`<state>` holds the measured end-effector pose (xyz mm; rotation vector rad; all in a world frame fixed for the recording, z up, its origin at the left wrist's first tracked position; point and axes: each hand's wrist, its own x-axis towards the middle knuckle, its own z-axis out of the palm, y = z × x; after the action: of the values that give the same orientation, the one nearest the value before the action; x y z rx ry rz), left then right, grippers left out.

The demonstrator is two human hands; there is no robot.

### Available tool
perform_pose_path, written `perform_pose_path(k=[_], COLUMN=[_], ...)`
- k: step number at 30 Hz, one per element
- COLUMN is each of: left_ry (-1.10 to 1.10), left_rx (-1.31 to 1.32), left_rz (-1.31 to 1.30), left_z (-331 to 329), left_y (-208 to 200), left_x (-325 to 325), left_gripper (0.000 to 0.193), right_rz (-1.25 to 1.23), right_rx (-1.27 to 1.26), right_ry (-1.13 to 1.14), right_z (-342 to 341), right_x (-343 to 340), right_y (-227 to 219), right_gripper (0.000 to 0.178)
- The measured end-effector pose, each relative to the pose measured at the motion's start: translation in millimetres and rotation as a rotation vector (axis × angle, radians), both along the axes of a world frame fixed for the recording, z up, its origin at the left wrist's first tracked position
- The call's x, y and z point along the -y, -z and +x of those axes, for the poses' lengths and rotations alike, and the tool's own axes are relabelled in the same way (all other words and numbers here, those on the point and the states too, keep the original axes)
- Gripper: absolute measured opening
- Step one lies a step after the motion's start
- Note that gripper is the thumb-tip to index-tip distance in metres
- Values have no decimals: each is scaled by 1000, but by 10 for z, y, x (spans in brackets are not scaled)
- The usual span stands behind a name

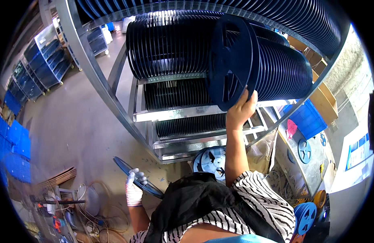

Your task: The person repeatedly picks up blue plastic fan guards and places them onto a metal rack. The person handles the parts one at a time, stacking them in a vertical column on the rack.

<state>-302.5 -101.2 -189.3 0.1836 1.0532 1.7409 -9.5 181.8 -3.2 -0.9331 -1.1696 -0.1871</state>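
Observation:
My right hand [241, 110], bare, grips the lower rim of a dark blue spoked reel [240, 60]. That reel stands on edge at the front of a long row of similar reels [282, 67] on a metal rack [175, 114]. Thumb and fingers close round its edge. Low on the left, my left hand [134, 189], in a white glove, holds another thin blue reel [123, 165], seen nearly edge-on and tilted. More rows of dark reels [168, 48] fill the rack's tiers to the left of the gripped reel.
Below the rack sits a stack of pale blue reels [212, 161]. A blue crate [306, 119] and a workbench bearing a blue reel [304, 151] are at right. Loose tubing and a grey disc [94, 201] lie lower left. Blue bins [19, 139] and loaded carts [47, 56] stand far left.

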Motion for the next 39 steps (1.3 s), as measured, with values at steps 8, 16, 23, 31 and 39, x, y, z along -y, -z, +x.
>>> perform_pose_path(k=[8, 16, 23, 31, 39], left_ry=[89, 200, 215, 367, 337], left_rx=[-32, -99, -21, 259, 121], left_rz=[-7, 73, 500, 1083, 1053], left_z=[-54, 130, 454, 655, 714], left_y=[-85, -452, -844, -1436, -1440], left_x=[-201, -217, -24, 302, 789], left_gripper=[30, 32, 37, 19, 14], right_rz=[-192, -214, -496, -278, 271], right_rx=[418, 480, 1189, 1210, 1282], right_ry=[497, 175, -1138, -1380, -1216], right_z=[-39, 89, -184, -186, -20], right_x=[-734, -252, 1040, 1499, 1268], right_y=[667, 1161, 1896, 1731, 1000], right_gripper=[60, 69, 76, 80, 67])
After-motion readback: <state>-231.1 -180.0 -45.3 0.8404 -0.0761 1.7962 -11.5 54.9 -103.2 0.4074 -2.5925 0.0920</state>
